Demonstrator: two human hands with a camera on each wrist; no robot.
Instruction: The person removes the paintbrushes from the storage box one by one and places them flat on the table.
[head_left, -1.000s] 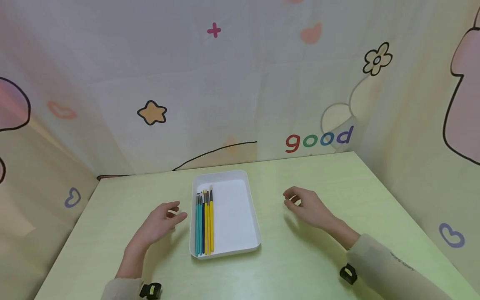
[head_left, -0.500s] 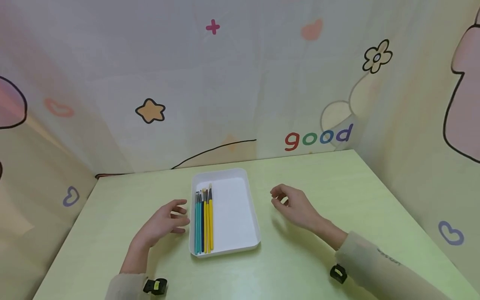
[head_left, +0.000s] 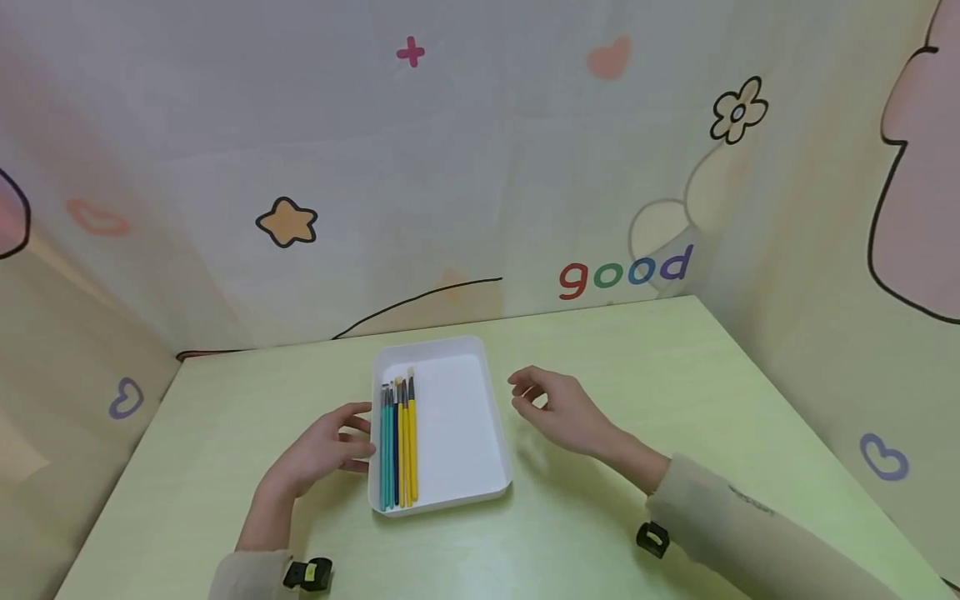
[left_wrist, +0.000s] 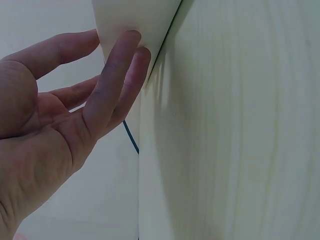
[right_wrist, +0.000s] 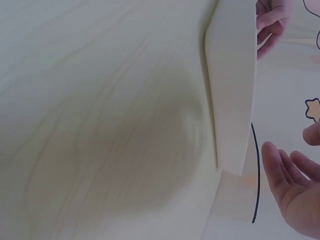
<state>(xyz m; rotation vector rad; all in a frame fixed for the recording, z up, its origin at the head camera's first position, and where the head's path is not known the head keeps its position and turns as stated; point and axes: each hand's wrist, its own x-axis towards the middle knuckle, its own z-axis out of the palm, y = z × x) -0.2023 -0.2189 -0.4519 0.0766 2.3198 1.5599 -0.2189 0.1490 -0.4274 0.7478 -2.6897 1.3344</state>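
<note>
A white rectangular tray [head_left: 459, 429] lies on the table. Several paintbrushes [head_left: 412, 450] with teal, dark blue and yellow handles lie side by side along its left wall, bristles toward the back. My left hand [head_left: 322, 450] is at the left side of the tray, fingers spread and slightly bent; in the left wrist view its fingertips touch the outer tray wall [left_wrist: 132, 15]. My right hand [head_left: 562, 412] hovers right of the tray, fingers loosely bent, holding nothing. A gap separates that hand [right_wrist: 297, 195] from the tray wall [right_wrist: 232, 85] in the right wrist view.
The pale green table [head_left: 600, 525] meets a printed curtain [head_left: 450, 167] at its back edge, and curtains also stand at both sides. Each wrist wears a black strap mount, one on the left [head_left: 309, 573] and one on the right [head_left: 653, 540].
My left hand has moved right until its fingers reach the tray's left wall. My right hand has moved left, closer to the tray. The head view has shifted slightly; the brushes stay in place.
</note>
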